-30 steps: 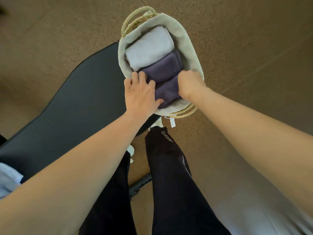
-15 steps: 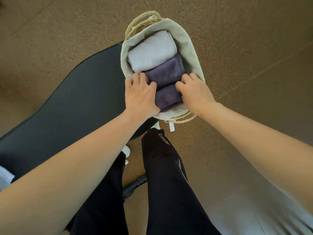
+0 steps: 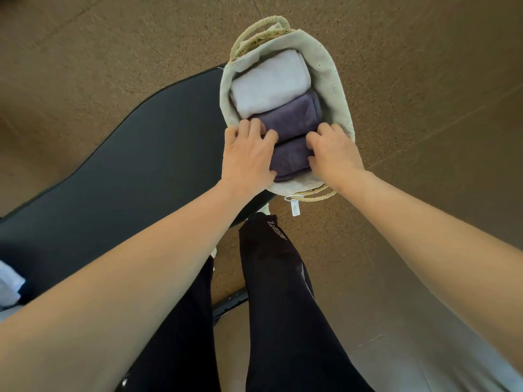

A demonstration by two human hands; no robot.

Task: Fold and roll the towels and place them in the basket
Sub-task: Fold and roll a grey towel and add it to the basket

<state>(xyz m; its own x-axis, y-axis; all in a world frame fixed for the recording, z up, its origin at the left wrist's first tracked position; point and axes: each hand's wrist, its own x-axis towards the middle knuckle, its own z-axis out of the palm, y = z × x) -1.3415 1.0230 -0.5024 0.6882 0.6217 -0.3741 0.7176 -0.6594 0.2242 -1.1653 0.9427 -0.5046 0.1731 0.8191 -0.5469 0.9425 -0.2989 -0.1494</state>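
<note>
A woven basket (image 3: 335, 80) with a beige cloth liner stands at the end of a black padded surface (image 3: 127, 171). Three rolled towels lie side by side in it: a pale lilac towel (image 3: 268, 80) farthest, a purple towel (image 3: 291, 114) in the middle, and another purple towel (image 3: 288, 157) nearest me. My left hand (image 3: 246, 157) holds the left end of the nearest roll, fingertips tucked into the gap between the two purple rolls. Curled over the roll's right end, my right hand (image 3: 334, 157) grips it against the liner.
Brown speckled floor surrounds the basket. A white tag (image 3: 295, 206) hangs from the basket's near handle. My legs in black trousers (image 3: 283, 292) stand just below the basket. A pale cloth (image 3: 8, 281) shows at the left edge.
My right hand has come out from the basket's right side and curled over the near purple roll's end. My left hand shifted slightly along the roll's left end. The towels stay in place.
</note>
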